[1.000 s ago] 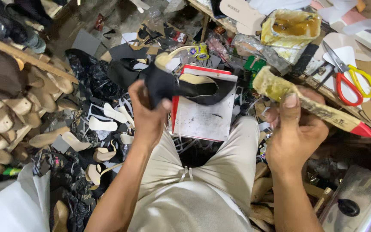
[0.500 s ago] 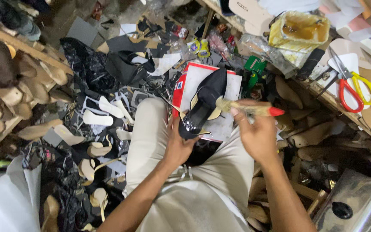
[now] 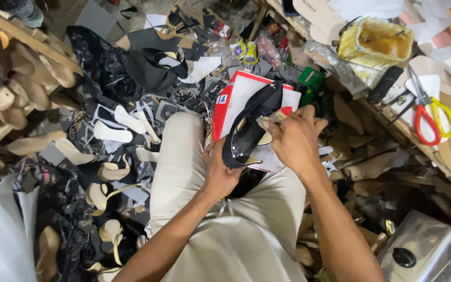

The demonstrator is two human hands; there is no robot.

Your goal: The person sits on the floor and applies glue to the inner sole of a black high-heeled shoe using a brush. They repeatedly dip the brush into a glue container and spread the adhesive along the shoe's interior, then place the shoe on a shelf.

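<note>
A glossy black shoe upper [image 3: 251, 122] lies slanted above my lap, over a red and white board [image 3: 236, 102] resting on my knees. My left hand [image 3: 220, 169] grips the shoe's lower end from below. My right hand [image 3: 293, 138] is closed around a glue brush [image 3: 277, 115] with a red-tipped handle, its bristle end pressed against the pale inner side of the shoe. Most of the brush is hidden by my fingers.
A yellow glue-smeared tin [image 3: 377, 44] and red and yellow scissors [image 3: 429, 115] sit on the workbench at right. Pale insoles [image 3: 113, 130] and black scraps litter the floor at left. Wooden lasts [image 3: 6, 99] line a rack far left. A metal pot [image 3: 434, 250] stands bottom right.
My right hand has brought the brush down from beside the shoe onto its inside. The shoe has dropped lower onto my lap, and my left hand has shifted its grip.
</note>
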